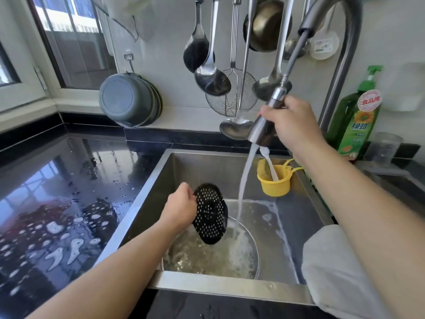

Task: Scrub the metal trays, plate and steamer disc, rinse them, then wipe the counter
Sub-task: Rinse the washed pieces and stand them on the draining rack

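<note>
My left hand [181, 207] grips the perforated steamer disc [210, 214] by its left edge and holds it upright over the sink [230, 285]. My right hand [292, 123] grips the pull-out faucet head [264, 127], drawn down on its hose. A stream of water [243, 183] runs from the head past the disc's right edge. It lands in a round metal tray [256, 256] on the sink floor, which is full of foamy water.
A yellow cup [274, 180] with a white utensil hangs inside the sink's back wall. A green detergent bottle [354, 125] stands at the right. Ladles, a wire skimmer [231, 97] and bowls hang on the wall. The black counter [57, 203] on the left is wet.
</note>
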